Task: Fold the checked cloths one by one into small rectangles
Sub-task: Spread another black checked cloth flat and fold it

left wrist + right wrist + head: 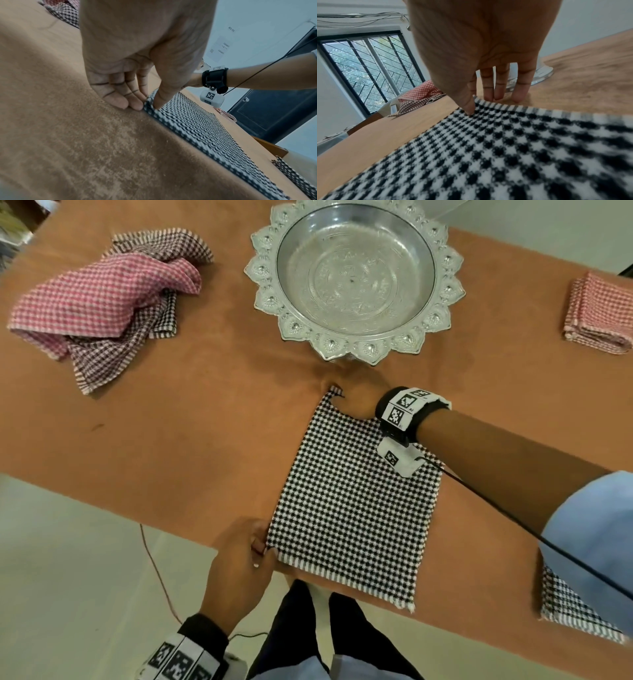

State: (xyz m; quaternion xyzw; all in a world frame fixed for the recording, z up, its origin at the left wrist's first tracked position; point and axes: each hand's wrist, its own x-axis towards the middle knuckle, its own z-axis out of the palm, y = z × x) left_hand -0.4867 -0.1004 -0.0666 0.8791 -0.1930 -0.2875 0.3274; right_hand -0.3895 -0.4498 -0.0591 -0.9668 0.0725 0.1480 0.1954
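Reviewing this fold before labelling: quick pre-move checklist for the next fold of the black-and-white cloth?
1. Black-and-white cloth flat on the table: ok.
2. Left hand pinches the near left corner, thumb on top: ok.
3. Right hand pinches the far left corner: ok, thumb on top in the right wrist view.
4. Fold path to the right free: cannot tell; the right forearm lies over that edge.
5. Silver bowl apart from the cloth: ok.
6. Unfolded pile out of the way: ok.
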